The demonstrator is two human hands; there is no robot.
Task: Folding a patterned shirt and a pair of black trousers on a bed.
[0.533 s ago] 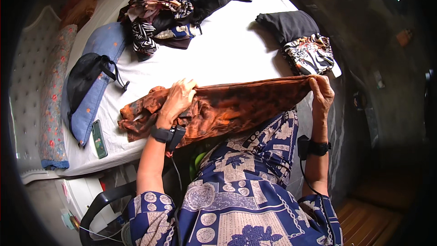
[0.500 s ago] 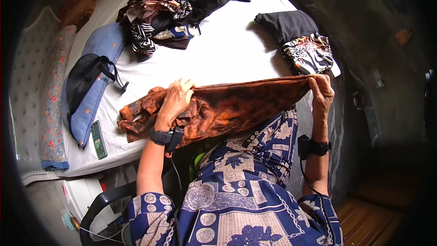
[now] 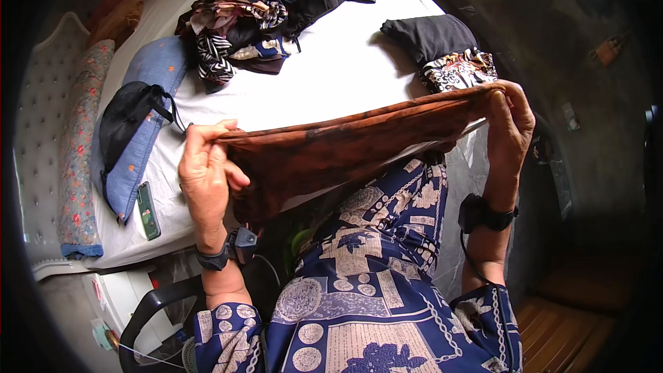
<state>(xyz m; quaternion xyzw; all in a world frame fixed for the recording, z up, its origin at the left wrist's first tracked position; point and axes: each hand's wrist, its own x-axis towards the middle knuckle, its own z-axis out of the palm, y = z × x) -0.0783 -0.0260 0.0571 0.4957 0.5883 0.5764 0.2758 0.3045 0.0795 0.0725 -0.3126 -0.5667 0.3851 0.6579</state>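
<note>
A rust-brown garment with dark blotches (image 3: 345, 150) is stretched between my two hands, lifted above the bed's near edge and my lap. My left hand (image 3: 208, 169) pinches its left end between thumb and fingers. At the other end, my right hand (image 3: 510, 116) grips the top corner and sits a little higher. The upper edge runs taut in folds, while the lower part hangs loose. What kind of garment it is I cannot tell. Beyond my right hand lie a folded black garment (image 3: 435, 38) and a folded black, white and orange patterned one (image 3: 459, 70).
A heap of mixed clothes (image 3: 242, 14) lies on the far side of the white-sheeted bed (image 3: 331, 76). To the left are a blue pillow (image 3: 155, 62), a black bag (image 3: 128, 117), a phone (image 3: 148, 211) and a floral bolster (image 3: 86, 152). A dark chair (image 3: 148, 311) stands at lower left.
My left hand has moved left from the garment's middle to its end. My right hand has risen and shifted right. The garment has come up off the bed and is stretched out.
</note>
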